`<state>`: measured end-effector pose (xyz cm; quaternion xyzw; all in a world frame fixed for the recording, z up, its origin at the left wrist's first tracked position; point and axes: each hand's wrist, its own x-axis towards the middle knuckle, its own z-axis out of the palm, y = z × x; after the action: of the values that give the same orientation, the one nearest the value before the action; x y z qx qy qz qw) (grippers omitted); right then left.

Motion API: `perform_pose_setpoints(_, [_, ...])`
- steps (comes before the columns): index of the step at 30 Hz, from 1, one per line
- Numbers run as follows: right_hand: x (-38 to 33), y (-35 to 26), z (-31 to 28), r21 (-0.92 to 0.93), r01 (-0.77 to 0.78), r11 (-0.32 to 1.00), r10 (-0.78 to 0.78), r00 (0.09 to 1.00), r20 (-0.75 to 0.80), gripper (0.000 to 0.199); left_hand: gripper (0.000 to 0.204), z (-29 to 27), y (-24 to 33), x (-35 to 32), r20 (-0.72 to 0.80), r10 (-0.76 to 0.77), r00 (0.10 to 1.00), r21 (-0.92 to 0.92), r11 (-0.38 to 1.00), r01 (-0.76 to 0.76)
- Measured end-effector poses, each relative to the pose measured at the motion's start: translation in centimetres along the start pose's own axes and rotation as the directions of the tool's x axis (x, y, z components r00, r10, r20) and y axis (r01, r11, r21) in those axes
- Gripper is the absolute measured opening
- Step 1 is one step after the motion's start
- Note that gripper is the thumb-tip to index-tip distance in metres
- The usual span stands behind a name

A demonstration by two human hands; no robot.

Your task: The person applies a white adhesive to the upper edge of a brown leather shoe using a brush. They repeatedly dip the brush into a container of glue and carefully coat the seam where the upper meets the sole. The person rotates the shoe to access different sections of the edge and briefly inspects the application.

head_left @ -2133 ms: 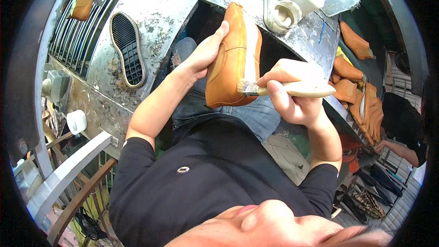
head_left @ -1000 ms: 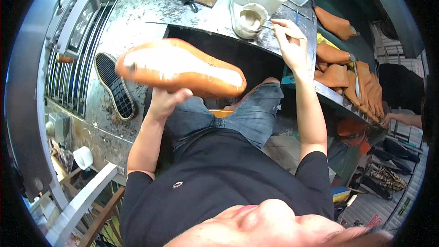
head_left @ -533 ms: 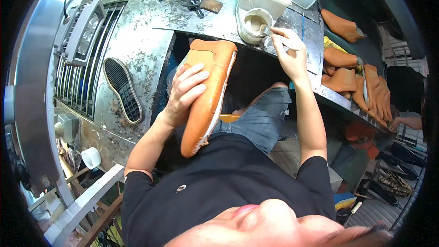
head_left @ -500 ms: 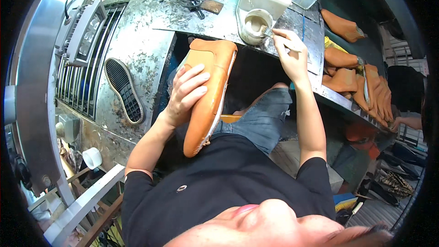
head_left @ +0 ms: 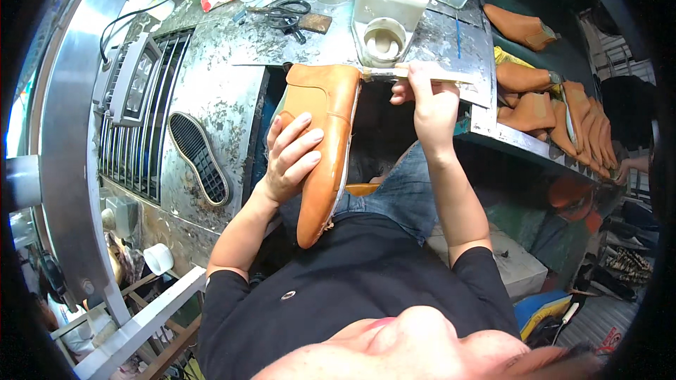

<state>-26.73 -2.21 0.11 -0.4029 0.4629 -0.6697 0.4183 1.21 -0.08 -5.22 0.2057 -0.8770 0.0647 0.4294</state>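
An orange-tan ankle boot [head_left: 329, 119] is gripped in my left hand [head_left: 292, 158], its toe toward my body and its sole side facing right. My right hand [head_left: 431, 102] is closed round the pale handle of a flat brush [head_left: 384, 74]. The brush's bristle end meets the heel end of the boot's sole edge. Just beyond my right hand stands a jar [head_left: 382, 42] with whitish contents. A loose black sole [head_left: 199, 158] with a pale rim lies on the metal bench to the left, its treaded-looking side up.
Scissors [head_left: 287, 15] and a small brown block [head_left: 315, 24] lie at the back of the bench [head_left: 225, 49]. Several similar boots [head_left: 531, 112] are heaped at the right. A grey lamp [head_left: 134, 81] stands by the grille on the left. Another person's hand [head_left: 630, 165] shows at far right.
My right hand has brought the brush out of the jar and toward me, down to the heel of the boot. My left hand keeps its hold on the boot.
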Motion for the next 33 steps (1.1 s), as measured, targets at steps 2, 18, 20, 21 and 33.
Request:
perform_pose_setpoints(2, [0.0, 0.2, 0.6, -0.013, 0.031, 0.999, -0.031, 0.999, 0.032, 0.021, 0.104, -0.1, -0.2, 0.1, 0.018, 0.012, 1.000, 0.021, 1.000, -0.013])
perform_pose_setpoints(18, [-1.9, 1.4, 1.6, -0.021, 0.117, 0.993, -0.112, 0.982, 0.153, 0.026, 0.047, 0.2, 0.0, 0.7, -0.073, -0.149, 0.986, -0.176, 0.975, 0.134])
perform_pose_setpoints(20, [-2.4, 1.5, 1.7, -0.021, 0.119, 0.993, -0.114, 0.981, 0.155, 0.026, 0.047, 0.0, -0.1, 0.9, -0.067, -0.154, 0.986, -0.164, 0.976, 0.142])
perform_pose_setpoints(21, [-2.7, 1.3, 1.8, -0.019, 0.109, 0.994, -0.105, 0.984, 0.146, 0.026, 0.047, 0.1, -0.2, 1.0, -0.073, -0.157, 0.985, -0.162, 0.976, 0.144])
perform_pose_setpoints(33, [-5.3, 0.2, 2.6, -0.015, 0.151, 0.988, -0.146, 0.977, 0.157, 0.026, 0.047, -0.6, -1.1, 2.3, -0.035, -0.180, 0.983, -0.076, 0.981, 0.177])
